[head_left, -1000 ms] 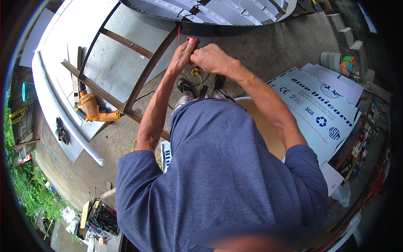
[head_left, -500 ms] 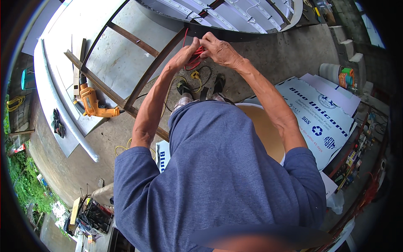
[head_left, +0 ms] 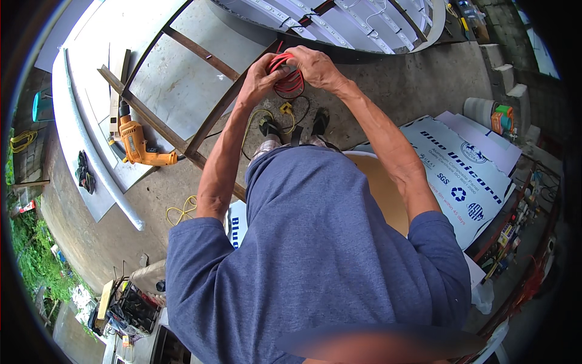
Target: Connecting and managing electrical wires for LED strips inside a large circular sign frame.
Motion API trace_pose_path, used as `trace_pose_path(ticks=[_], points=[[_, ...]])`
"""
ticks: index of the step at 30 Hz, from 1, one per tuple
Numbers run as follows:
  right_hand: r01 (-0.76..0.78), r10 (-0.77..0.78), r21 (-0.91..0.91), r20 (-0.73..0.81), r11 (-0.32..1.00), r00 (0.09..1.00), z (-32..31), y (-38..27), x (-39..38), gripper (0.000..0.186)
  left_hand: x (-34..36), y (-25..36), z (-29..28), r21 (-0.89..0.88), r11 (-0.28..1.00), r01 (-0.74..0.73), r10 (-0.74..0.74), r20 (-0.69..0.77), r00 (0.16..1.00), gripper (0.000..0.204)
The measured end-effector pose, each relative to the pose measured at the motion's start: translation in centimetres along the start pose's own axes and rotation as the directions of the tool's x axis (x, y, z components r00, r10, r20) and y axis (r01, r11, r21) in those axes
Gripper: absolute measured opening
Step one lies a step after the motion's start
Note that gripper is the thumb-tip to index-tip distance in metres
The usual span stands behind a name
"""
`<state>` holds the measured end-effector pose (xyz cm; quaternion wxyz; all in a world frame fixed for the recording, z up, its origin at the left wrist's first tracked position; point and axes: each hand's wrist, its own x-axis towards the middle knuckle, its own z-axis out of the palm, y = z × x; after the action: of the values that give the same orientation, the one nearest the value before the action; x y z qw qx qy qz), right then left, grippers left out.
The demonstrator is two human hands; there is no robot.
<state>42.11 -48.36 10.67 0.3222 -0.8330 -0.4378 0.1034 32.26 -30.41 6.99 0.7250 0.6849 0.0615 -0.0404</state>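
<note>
A looped coil of red wire (head_left: pixel 292 85) hangs between my hands in front of me. My left hand (head_left: pixel 259 80) is closed round the coil's left side, its thumb pressed across the loops. Closed at the coil's upper right is my right hand (head_left: pixel 315 65), its fingertips on the red strands. A short red end sticks up above the coil towards a dark round frame (head_left: pixel 303 45), which holds rows of white LED strips (head_left: pixel 324 30).
A rusty metal frame (head_left: pixel 206 54) leans over pale sheets at the left, near an orange drill (head_left: pixel 139 145). A yellow plug (head_left: pixel 286 108) and cables lie by my feet. Behind my right arm is a tan round seat (head_left: pixel 382 188); printed panels (head_left: pixel 454 170) lie at the right.
My hands have moved slightly apart, and the red coil between them now shows its loops more fully. The whole view has shifted a little.
</note>
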Motion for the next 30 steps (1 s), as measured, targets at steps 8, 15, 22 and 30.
trace_pose_path(ticks=[8, 15, 22, 30], points=[[-0.183, 0.225, 0.237, -0.162, 0.954, 0.961, 0.8, 0.2, -1.3, 0.035, -4.7, 0.4, 1.7, -0.097, 0.993, -0.067, 0.015, -0.462, 0.887, 0.063], [-0.434, 0.756, 0.798, -0.039, 0.417, 0.654, 4.9, 0.5, -7.0, 0.039, -6.6, -0.9, 3.7, -0.323, 0.888, 0.326, -0.408, -0.229, 0.884, 0.087], [-0.228, 0.876, 0.973, 0.128, -0.021, 0.465, 7.5, 0.8, -11.0, 0.041, -6.3, -0.2, 6.6, 0.034, 0.857, 0.514, -0.515, 0.014, 0.857, 0.094], [-0.224, 0.87, 0.915, -0.21, 0.336, 0.447, 4.3, 0.2, -12.7, 0.042, -4.6, 2.7, 5.6, 0.459, 0.871, -0.176, 0.338, -0.299, 0.892, 0.038]])
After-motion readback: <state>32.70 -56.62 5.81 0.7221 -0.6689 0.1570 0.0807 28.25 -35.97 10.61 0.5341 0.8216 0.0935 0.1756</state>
